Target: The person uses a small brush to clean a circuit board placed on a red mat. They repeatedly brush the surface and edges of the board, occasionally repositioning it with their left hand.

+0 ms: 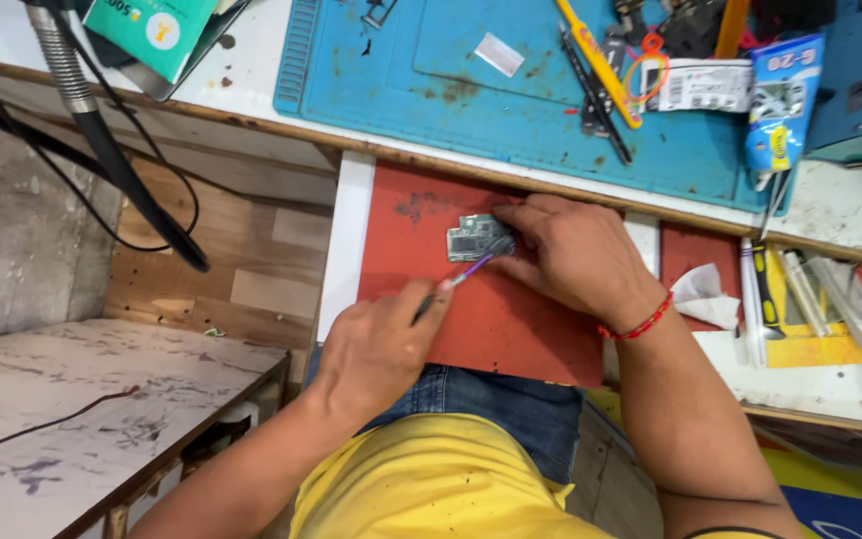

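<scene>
A: Position of the circuit board (475, 238)?

B: Flat on the red mat (511, 329), near its far edge, roughly midway between the far corners. Small, roughly rectangular, grey-green, with silver metal shields across the upper face. Finer detail too small to make out.

A: Right hand (571, 250)?

B: Resting on the red mat, fingers curled and pressed down on the right end of the circuit board, pinning it in place. Red cord bracelet (641, 323) around the wrist.

A: Left hand (376, 349)?

B: Closed in a pinch around a thin purple-handled tool (456, 279), thumb and fingers clamped on the handle. Tool slanted up toward the circuit board, tip meeting its near right edge, just under the right fingers. Exact contact point hidden.

A: Surroundings?

B: Beyond the far edge of the red mat, a blue work mat (451, 80) on the white bench, stained and scuffed. On its right part, a yellow-handled tool (599, 62) and a blue tube (780, 105). Right of the red mat, a crumpled white tissue (705, 297). At the far left, a black cable (122, 160) hanging down over the bench edge.
</scene>
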